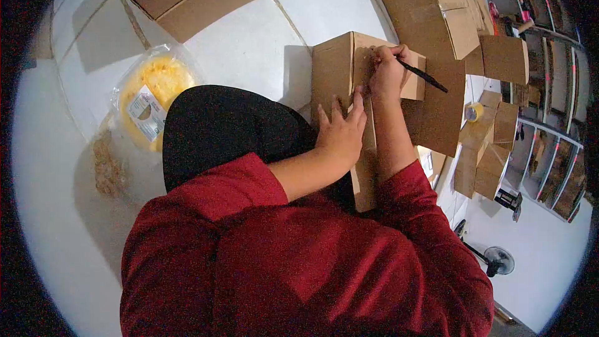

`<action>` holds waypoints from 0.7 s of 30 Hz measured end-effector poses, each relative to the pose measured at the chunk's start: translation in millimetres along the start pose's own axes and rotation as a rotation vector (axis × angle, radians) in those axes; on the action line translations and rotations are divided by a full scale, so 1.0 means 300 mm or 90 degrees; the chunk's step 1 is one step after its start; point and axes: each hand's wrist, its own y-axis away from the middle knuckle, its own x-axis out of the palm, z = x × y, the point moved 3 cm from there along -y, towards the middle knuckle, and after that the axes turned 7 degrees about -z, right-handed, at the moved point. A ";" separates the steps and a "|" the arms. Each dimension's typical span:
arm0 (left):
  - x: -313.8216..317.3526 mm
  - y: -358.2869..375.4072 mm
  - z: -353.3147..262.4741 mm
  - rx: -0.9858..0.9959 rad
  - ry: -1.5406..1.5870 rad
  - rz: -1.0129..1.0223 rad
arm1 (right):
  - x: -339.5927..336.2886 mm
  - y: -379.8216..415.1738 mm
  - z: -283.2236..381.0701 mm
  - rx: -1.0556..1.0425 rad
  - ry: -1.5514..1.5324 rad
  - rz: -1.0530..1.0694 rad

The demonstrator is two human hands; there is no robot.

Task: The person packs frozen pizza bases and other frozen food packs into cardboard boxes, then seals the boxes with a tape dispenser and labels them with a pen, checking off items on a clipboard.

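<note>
My right hand [388, 76] is closed around a black pen [427, 77], whose back end points to the right. The pen's tip is hidden by my fingers, against the top of a brown cardboard box [331, 65] in front of me. On the same box lies my left hand [342, 128], fingers spread and pressed to its surface near the edge. Both forearms come from dark red sleeves, and my black-clad knee [231, 125] is beside the box.
A clear plastic pack with a round yellow item and a white label [147, 114] lies on the white tiled floor at left. A large carton [206, 0] stands above. Open cartons [424, 0], a tape roll [474, 112], a fan [499, 261] and shelves [555, 150] are at right.
</note>
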 end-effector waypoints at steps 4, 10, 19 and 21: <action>0.006 -0.001 -0.003 0.004 -0.014 -0.009 | -0.006 -0.009 0.002 -0.067 0.199 0.004; -0.006 0.002 -0.002 0.013 -0.031 -0.004 | -0.012 -0.022 -0.009 -0.148 0.257 0.015; 0.011 0.000 0.000 0.012 -0.055 -0.002 | 0.013 0.009 0.018 -0.085 0.173 -0.038; 0.015 0.001 -0.002 0.014 -0.058 0.002 | 0.010 0.007 0.015 -0.049 0.127 -0.028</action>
